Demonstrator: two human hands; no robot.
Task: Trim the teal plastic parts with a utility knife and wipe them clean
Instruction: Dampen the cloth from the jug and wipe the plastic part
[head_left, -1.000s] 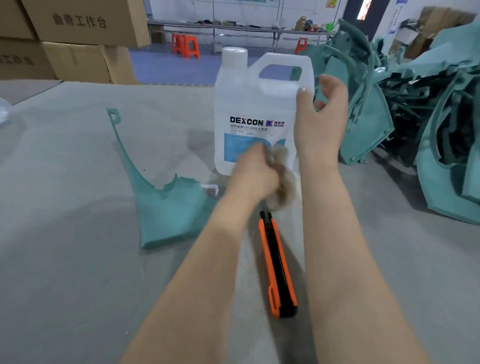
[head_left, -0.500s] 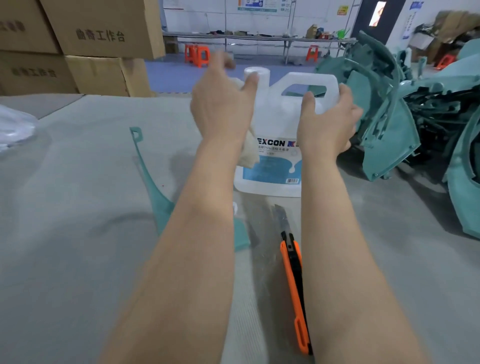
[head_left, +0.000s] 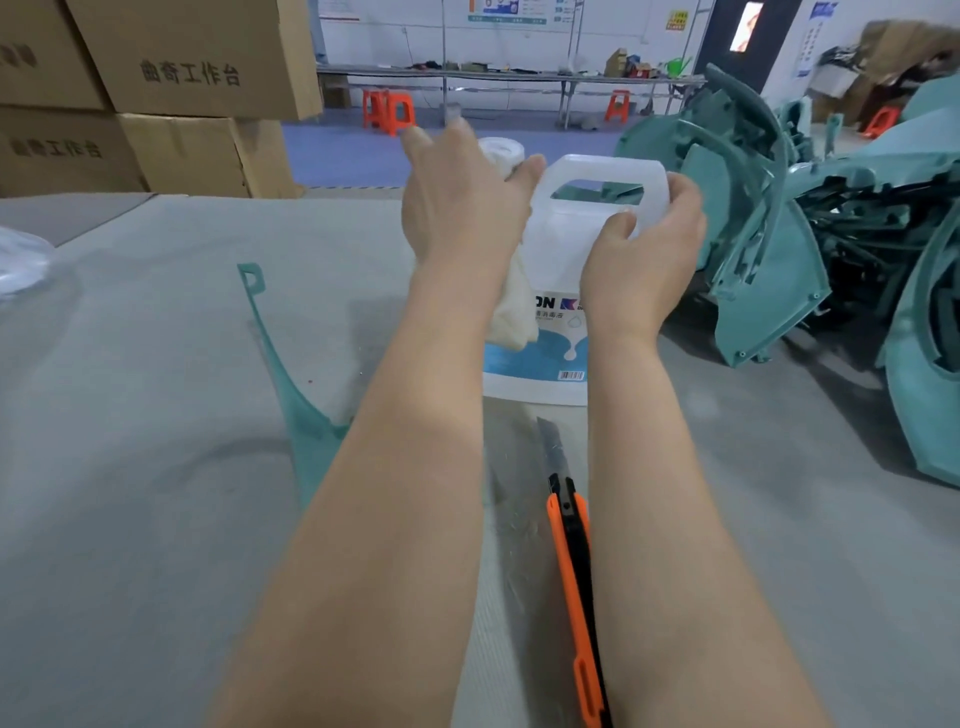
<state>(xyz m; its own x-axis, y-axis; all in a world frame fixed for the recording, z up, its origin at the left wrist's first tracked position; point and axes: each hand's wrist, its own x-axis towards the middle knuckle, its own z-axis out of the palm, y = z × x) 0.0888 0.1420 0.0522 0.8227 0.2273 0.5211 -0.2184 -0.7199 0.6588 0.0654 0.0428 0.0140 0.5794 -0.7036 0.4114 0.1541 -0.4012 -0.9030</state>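
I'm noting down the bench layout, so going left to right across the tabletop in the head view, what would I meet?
Clear plastic bag → single teal part → utility knife → pile of teal parts. The jug and both hands overlap the knife's span, so they are left out.

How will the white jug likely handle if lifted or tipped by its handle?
Probably stiff: the handle of the jug shows no flex in the right hand. Tall for its base, it may tip if pushed near the cap, where the left hand holds a cloth. Smooth plastic, perhaps slippery; its fill level is not visible.
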